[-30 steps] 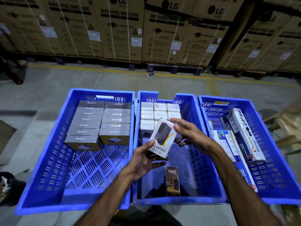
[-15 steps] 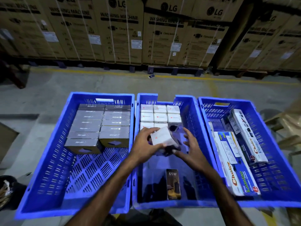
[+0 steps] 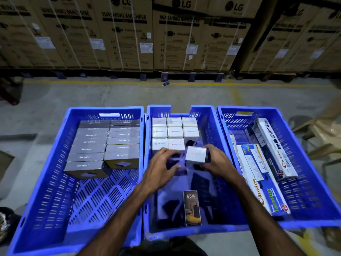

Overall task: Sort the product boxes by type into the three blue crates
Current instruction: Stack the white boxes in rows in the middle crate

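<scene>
Three blue crates stand side by side on the floor. The left crate [image 3: 105,110] holds two rows of grey boxes [image 3: 103,143]. In the middle crate [image 3: 203,232], small white boxes [image 3: 174,132] are packed at the far end, and a dark "65W" box [image 3: 191,207] lies near the front wall. The right crate [image 3: 313,223] holds long power-strip boxes [image 3: 262,172]. Both hands hold one white box [image 3: 195,154] upright just in front of the packed white boxes. My left hand [image 3: 162,169] is at its left side. My right hand [image 3: 218,161] curls round its right side.
A wall of large LG washing-machine cartons [image 3: 127,34] on pallets stands behind a yellow floor line [image 3: 110,82]. Wooden furniture and brown cardboard [image 3: 323,137] sit to the right of the crates. A dark object [image 3: 7,222] lies at the lower left.
The white box, held tilted above the middle crate a second ago, has been turned upright and lowered to the right, next to the packed white boxes. The right hand has closed on its side.
</scene>
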Tool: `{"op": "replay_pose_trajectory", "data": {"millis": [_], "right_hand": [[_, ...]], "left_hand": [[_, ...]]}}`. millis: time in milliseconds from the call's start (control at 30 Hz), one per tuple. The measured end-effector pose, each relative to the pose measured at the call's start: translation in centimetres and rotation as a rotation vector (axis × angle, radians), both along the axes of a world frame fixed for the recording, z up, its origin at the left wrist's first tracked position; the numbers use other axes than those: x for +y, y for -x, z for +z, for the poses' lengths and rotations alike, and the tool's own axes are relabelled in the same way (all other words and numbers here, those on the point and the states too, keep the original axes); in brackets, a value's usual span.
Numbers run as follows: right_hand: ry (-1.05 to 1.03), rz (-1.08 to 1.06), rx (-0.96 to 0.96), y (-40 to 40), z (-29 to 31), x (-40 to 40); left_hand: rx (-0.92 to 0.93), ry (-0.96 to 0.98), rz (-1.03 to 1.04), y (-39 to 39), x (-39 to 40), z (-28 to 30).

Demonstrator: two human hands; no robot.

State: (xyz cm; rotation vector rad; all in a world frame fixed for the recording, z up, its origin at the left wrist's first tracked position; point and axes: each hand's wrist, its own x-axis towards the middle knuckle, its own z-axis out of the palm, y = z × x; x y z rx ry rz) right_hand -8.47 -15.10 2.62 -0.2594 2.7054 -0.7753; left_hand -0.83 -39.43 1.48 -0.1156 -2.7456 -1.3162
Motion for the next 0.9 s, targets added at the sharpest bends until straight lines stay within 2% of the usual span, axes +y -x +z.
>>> {"op": "replay_pose_trajectory", "data": {"millis": [233,400,700,900], "right_hand": [[-0.130,-0.083,-0.049,4.0,-2.4,-1.2],[-0.101,-0.134,-0.046,5.1,-3.6,-2.6],[-0.010,-0.286,-0.092,4.8,-5.7,-3.1],[-0.019,-0.355,-0.244,3.0,-6.9,-4.0]], "left_hand": [[0.091,0.225,-0.032,-0.7,-0.2,-2.1],[0.059,0.154,0.073,-0.7,-0.5,-2.4],[0.064,0.211,0.050,-0.8,-0.4,-2.8],[0.055,0.211,0.059,-0.8,-0.4,-3.2]]}}
